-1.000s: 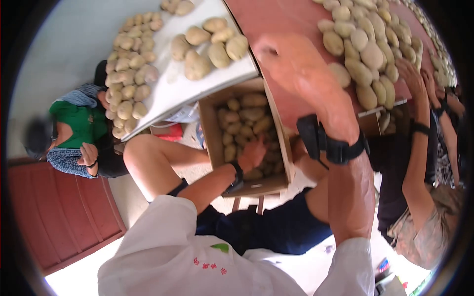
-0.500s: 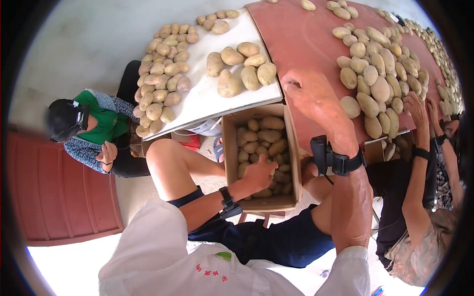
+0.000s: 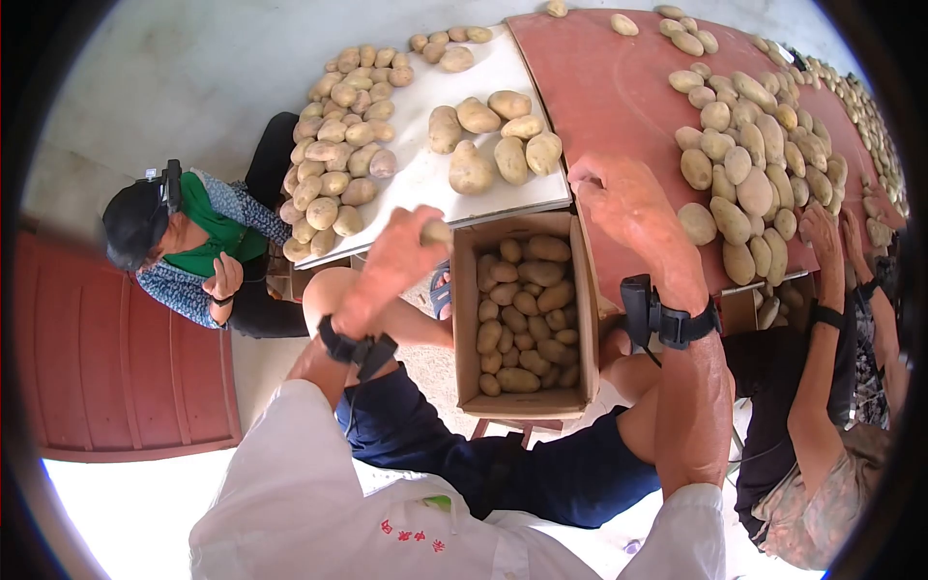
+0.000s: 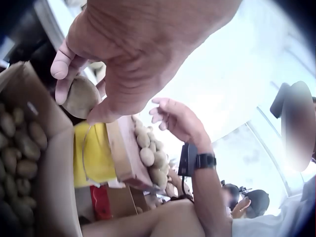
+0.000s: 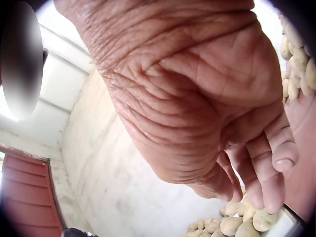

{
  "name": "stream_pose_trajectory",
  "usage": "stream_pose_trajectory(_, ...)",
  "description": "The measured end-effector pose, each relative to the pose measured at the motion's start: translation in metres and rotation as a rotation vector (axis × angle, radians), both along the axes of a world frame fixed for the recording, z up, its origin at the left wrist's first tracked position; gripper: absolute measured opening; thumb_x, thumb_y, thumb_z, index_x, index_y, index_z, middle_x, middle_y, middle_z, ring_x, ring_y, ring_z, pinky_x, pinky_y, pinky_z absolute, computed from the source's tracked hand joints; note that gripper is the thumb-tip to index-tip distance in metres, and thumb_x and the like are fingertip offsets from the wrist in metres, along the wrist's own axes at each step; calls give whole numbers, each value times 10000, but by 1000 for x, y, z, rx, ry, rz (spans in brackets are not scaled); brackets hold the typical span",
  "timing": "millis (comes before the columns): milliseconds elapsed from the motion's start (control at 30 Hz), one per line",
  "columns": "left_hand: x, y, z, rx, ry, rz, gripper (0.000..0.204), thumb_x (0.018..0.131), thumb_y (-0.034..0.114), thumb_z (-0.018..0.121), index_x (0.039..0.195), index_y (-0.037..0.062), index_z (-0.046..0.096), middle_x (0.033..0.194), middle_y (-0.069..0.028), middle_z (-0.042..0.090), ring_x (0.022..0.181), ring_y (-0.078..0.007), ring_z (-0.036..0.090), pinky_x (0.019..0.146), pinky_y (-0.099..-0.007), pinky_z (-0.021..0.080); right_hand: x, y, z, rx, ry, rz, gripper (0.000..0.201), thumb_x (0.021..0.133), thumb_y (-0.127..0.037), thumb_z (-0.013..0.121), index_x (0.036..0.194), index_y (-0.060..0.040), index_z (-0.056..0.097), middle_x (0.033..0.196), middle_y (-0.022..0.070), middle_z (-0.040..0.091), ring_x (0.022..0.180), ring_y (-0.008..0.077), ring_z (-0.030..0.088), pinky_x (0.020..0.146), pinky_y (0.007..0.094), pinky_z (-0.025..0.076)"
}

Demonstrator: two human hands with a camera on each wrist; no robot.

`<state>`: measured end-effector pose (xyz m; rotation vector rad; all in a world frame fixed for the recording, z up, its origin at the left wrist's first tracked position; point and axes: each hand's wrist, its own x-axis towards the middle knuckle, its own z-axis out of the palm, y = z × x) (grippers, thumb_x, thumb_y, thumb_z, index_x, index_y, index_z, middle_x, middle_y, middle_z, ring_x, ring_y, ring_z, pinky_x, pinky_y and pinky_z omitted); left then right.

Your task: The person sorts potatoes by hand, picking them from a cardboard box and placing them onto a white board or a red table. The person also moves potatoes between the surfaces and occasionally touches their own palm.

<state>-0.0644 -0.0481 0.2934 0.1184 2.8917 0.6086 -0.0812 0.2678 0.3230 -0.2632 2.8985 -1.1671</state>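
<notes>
My left hand [image 3: 396, 253] grips a potato [image 4: 81, 98] between thumb and fingers, just left of the cardboard box [image 3: 466, 333] and near the white table's front edge. Inside the box lie many potatoes [image 3: 527, 329]. Over the red tabletop [image 3: 604, 87], my right hand [image 3: 628, 208] hangs with loosely bent fingers and holds nothing. In the right wrist view its palm and bent fingers [image 5: 269, 182] show, with nothing between them. Several large potatoes [image 3: 471, 169] lie on the white tabletop [image 3: 416, 198], left of my right hand.
A long pile of potatoes [image 3: 333, 155] lines the white table's left side. A bigger heap [image 3: 754, 184] covers part of the red table at right. One person [image 3: 208, 208] in green sits at left; another person's arm [image 3: 817, 387] reaches to the heap at right.
My left hand has risen out of the box, up and to the left, with a potato in its grip. My right hand stays over the red table. The head view has shifted.
</notes>
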Motion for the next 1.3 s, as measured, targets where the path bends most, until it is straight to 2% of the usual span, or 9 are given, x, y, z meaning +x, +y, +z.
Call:
stream_pose_trajectory(100, -51, -24, -16, -32, 23, 51, 480, 840, 275, 710, 1298, 170, 611, 1225, -245, 575, 1118, -425, 609, 949, -445, 518, 0, 0, -3, -10, 40, 6, 205, 915, -154, 598, 1044, -25, 690, 914, 193, 707, 842, 367, 666, 772, 434, 514)
stream_pose_trajectory(367, -116, -46, -60, 135, 289, 175, 473, 850, 257, 725, 1289, 100, 642, 1248, -239, 640, 1148, -391, 627, 995, -433, 493, 0, -3, -4, -23, 3, 10, 162, 904, -134, 576, 973, -34, 683, 950, 190, 698, 915, 406, 642, 795, 481, 493)
stream_pose_trajectory(700, -94, -48, -63, 68, 321, 154, 368, 854, 216, 698, 1194, 75, 703, 1214, -226, 673, 1156, -397, 620, 1009, -428, 484, -3, -1, -12, 3, 23, 35, 198, 910, -172, 552, 961, -37, 688, 946, 205, 698, 910, 422, 640, 798, 505, 491)
stream_pose_trajectory(800, -82, -48, -60, 22, 274, 157, 352, 865, 213, 698, 1186, 67, 701, 1177, -206, 696, 1119, -385, 643, 974, -422, 500, -13, 11, -27, 68, 166, 149, 277, 950, -250, 565, 1040, -17, 687, 807, 179, 689, 722, 320, 678, 723, 418, 525)
stream_pose_trajectory(967, -30, -15, -49, 334, 263, 113, 272, 937, 149, 661, 1193, 59, 682, 1034, -125, 732, 849, -201, 708, 783, -339, 554, -6, 14, -15, 33, -18, 124, 274, 948, -236, 563, 1031, -9, 691, 811, 137, 690, 706, 249, 685, 694, 378, 526)
stream_pose_trajectory(1033, -7, 2, -52, 476, 225, 41, 217, 953, 107, 642, 1160, 51, 675, 972, -83, 725, 810, -146, 702, 735, -306, 556, 5, 14, -12, 4, 393, 114, 185, 897, -136, 571, 910, 8, 687, 892, 240, 674, 883, 428, 634, 796, 476, 503)
stream_pose_trajectory(1133, 21, 22, -69, 425, 109, -155, 208, 976, 106, 629, 1169, 38, 669, 976, -41, 703, 796, -119, 660, 767, -263, 526, 21, 17, 5, -81, 421, 71, 186, 897, -136, 571, 911, 8, 688, 893, 241, 675, 884, 430, 634, 796, 477, 503)
stream_pose_trajectory(1167, 26, 27, -83, 373, 117, -192, 195, 945, 130, 646, 1130, 74, 676, 986, -109, 728, 831, -236, 714, 751, -339, 564, 25, 17, 9, -91, 419, 57, 186, 897, -136, 571, 911, 8, 688, 893, 241, 675, 884, 431, 634, 796, 478, 504)
stream_pose_trajectory(1300, 53, 50, -123, 260, -3, -359, 224, 926, 159, 649, 1134, 82, 680, 1033, -147, 725, 903, -337, 709, 805, -403, 565, 33, 18, 12, -97, 405, 22, 187, 897, -135, 570, 911, 9, 688, 893, 242, 676, 885, 433, 635, 797, 479, 505)
